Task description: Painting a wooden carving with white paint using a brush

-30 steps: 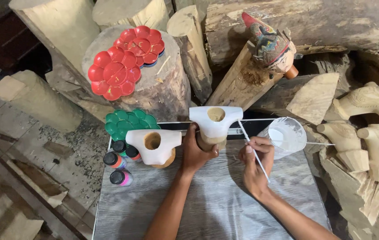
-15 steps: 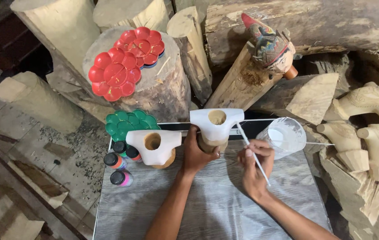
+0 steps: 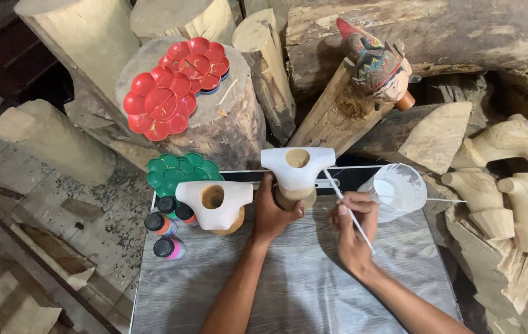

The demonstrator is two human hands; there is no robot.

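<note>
Left hand [image 3: 274,213]: closed around the lower wooden body of a white-primed, T-shaped carved wooden torso piece [image 3: 296,168] with a round neck hole, standing upright at the far middle of the grey wood-grain surface [image 3: 301,291]. Right hand [image 3: 353,232]: pinched on a thin white-handled paintbrush [image 3: 347,207], its tip touching or just beside the right flank of the same piece. Just right of this hand, a clear plastic cup of white paint [image 3: 397,192] with a thin stick laid across it. Left of the held piece, a second white-primed torso piece [image 3: 214,201], then three small black-capped paint bottles [image 3: 166,230] and a green flower-shaped palette [image 3: 180,173]. Beyond, red flower-shaped palettes [image 3: 174,86] on a log stump [image 3: 227,133], a painted carved head [image 3: 375,65] and unpainted carved wooden parts [image 3: 505,185] at the right. Handling note, as judgement: a firm low grip clear of wet primer, with light, even strokes, would suit this coat best.
</note>
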